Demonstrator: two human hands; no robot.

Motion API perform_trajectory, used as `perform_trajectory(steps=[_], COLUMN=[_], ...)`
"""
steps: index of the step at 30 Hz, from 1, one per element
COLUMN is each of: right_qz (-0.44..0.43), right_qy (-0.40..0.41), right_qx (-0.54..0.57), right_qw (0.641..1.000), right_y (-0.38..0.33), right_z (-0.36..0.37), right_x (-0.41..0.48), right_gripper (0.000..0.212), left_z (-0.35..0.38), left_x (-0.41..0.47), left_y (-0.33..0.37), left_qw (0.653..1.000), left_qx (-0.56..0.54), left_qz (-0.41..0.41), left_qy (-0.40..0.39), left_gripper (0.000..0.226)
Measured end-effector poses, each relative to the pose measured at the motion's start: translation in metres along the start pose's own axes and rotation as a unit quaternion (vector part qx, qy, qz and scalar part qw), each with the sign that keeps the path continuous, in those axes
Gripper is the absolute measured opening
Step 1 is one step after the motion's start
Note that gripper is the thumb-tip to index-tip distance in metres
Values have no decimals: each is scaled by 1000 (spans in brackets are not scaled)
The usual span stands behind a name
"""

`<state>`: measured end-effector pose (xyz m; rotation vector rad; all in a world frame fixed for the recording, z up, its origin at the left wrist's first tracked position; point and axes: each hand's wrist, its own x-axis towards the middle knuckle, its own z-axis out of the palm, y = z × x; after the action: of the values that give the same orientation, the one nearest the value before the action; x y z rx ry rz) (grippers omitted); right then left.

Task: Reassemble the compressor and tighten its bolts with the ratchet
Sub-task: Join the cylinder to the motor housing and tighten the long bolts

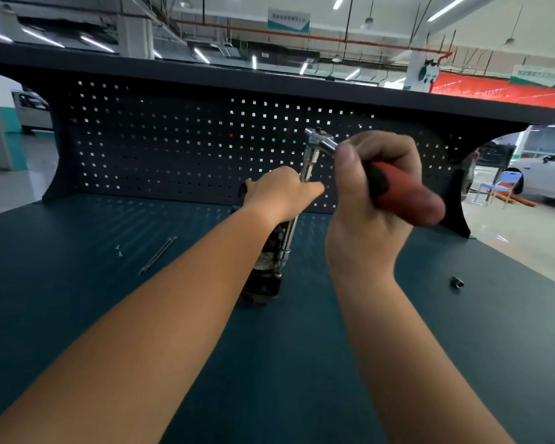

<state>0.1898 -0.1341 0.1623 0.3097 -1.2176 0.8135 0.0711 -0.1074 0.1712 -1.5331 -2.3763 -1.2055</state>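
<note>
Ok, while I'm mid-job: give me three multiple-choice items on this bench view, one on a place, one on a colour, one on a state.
1. Where does the small dark piece lie from the compressor? A left, B right, C on top.
2. What colour is the handle of the ratchet? A blue, B yellow, C red and black.
3. The right hand is: A open and empty, B gripping the ratchet's handle, C holding a bolt.
Answers: 1 B, it lies on the bench well to the compressor's right; 2 C, a red grip with a black collar shows; 3 B, its fingers wrap the handle.
</note>
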Motion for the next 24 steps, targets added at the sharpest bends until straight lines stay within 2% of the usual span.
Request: perform_trajectory(steps=[4, 7, 10, 13, 15, 16, 18, 20, 22, 24], right_qz=[-2, 45, 146, 273, 320, 333, 324, 294, 251, 191], right_qy=[29, 52, 147, 237, 288, 304, 316, 303, 276, 237], right_qx=[22, 139, 316, 428, 449, 436, 418, 404, 374, 316], right_qw=[999, 988, 926, 828, 783, 779, 788, 811, 849, 899], right_y=[-1, 4, 19, 42, 58, 64, 64, 55, 40, 28], right_z=[8, -1, -26, -45, -50, -51, -49, -48, -48, -42], right_x=[3, 14, 42, 62, 69, 73, 75, 75, 65, 47], right_gripper=[14, 16, 29, 39, 40, 38, 39, 43, 41, 30], left_z=[-2, -1, -2, -3, -4, -4, -3, -3, 0, 3], left_x=[-3, -3, -3, -3, -3, -3, 0, 1, 2, 3], left_y=[0, -1, -3, -3, 0, 0, -1, -2, -3, -3], left_qw=[1000, 999, 998, 998, 999, 999, 999, 999, 999, 999], left_qx=[-4, -20, -44, -46, -27, -18, -12, -14, -13, -15], left_qz=[-11, -32, -36, -36, -35, -33, -35, -36, -30, -30], left_qy=[15, 6, -15, -23, -21, -18, -14, -13, -9, -8], left_gripper=[29, 30, 35, 33, 29, 30, 38, 47, 54, 57])
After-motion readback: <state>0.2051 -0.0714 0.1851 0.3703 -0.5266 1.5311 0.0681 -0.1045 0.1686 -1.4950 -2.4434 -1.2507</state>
